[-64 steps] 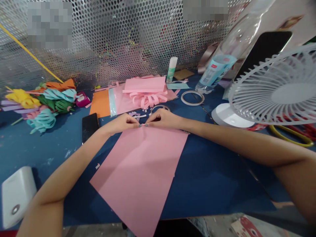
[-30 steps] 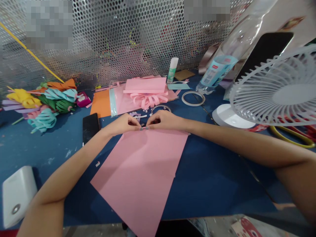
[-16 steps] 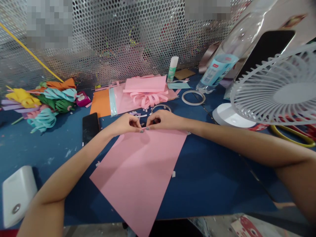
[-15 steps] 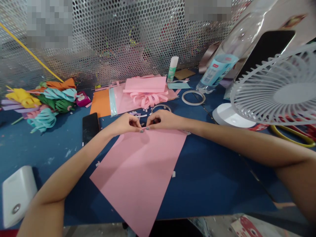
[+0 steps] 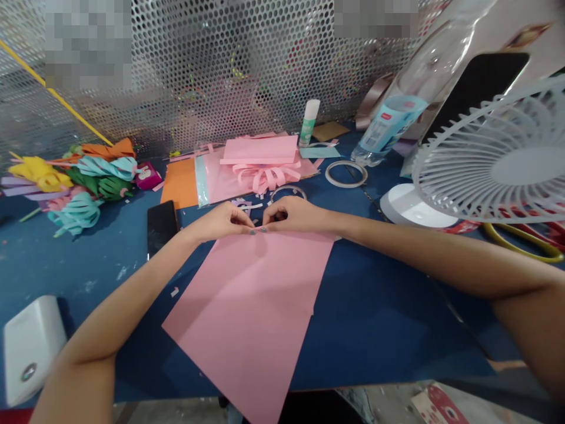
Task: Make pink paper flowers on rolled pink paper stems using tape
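Note:
A large pink sheet of paper (image 5: 251,300) lies on the blue table, its near corner hanging past the front edge. My left hand (image 5: 225,221) pinches the sheet's far edge between thumb and fingers. Close beside it, my right hand (image 5: 293,215) pinches the same edge, the two thumbs almost touching. The far edge looks slightly turned up under the fingertips; how far it is folded I cannot tell. Just beyond my hands lie a roll of tape (image 5: 288,193), partly hidden by the right hand, and small paper scraps (image 5: 251,206).
Pink paper strips (image 5: 265,178) and folded pink paper (image 5: 260,150) lie behind. A glue stick (image 5: 309,123), tape roll (image 5: 346,174), bottle (image 5: 388,126) and fan (image 5: 498,165) stand right. Left are a phone (image 5: 162,227), white power bank (image 5: 35,350) and colourful paper bundles (image 5: 79,203).
The pink sheet's near part has swung slightly to the right, covering part of a scrap by its right edge. Both hands keep their pinch at nearly the same place.

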### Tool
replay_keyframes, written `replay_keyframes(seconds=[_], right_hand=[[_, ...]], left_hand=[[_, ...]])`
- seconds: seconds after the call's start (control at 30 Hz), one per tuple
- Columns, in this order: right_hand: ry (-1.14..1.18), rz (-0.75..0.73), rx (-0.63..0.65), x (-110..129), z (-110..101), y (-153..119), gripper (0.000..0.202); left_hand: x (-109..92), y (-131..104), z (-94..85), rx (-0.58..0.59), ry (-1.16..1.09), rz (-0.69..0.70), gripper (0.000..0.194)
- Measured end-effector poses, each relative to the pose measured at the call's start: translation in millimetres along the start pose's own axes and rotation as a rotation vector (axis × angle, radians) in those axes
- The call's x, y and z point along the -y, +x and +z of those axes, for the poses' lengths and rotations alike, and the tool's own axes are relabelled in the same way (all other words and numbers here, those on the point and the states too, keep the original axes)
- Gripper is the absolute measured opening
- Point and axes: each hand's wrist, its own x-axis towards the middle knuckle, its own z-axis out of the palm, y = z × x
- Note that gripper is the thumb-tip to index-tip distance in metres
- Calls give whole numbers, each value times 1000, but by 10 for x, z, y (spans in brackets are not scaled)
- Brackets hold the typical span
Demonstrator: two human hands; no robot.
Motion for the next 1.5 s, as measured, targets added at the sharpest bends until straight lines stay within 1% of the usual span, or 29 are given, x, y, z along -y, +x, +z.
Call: replay_keyframes(seconds=[0.13, 0.27, 0.37, 0.43, 0.5, 0.6, 0.7, 0.8, 0.97, 1.13, 1.27, 1.37, 1.5], right_hand=[[-17, 10, -12, 12, 1, 0, 23], [-79, 13, -47, 30, 26, -20, 21], [-125, 2, -77, 40, 43, -36, 21], [-142, -7, -83, 40, 44, -39, 21], [-129, 5, -58, 36, 34, -36, 23], [-44, 23, 12, 25, 9, -26, 24], [36, 17, 37, 20, -7, -23, 22], [31, 16, 34, 30, -8, -33, 20], [-23, 13, 5, 39, 10, -44, 16], [-16, -18, -28, -13, 30, -33, 20], [-11, -29, -35, -37, 38, -29, 19], [7, -22, -36, -31, 45, -35, 19], [22, -1, -48, -9, 47, -43, 19]], left_hand=[[27, 9, 7, 2, 25, 6, 20], [31, 7, -11, 26, -15, 1, 21], [17, 1, -25, 61, -42, 10, 18], [7, 1, -23, 54, -36, 9, 15], [-1, 4, -14, 40, -30, -1, 13], [-6, 7, 0, 26, -41, -16, 12], [-7, 7, 10, 19, -74, -19, 14], [-8, 11, 27, 20, -94, -33, 16], [-6, 16, 41, 4, -57, -37, 16], [-20, -5, -14, 79, 6, 2, 18], [-43, -20, -37, 105, 23, -6, 19], [-36, -18, -27, 101, 11, -13, 19], [1, -2, -12, 67, -16, -29, 17]])
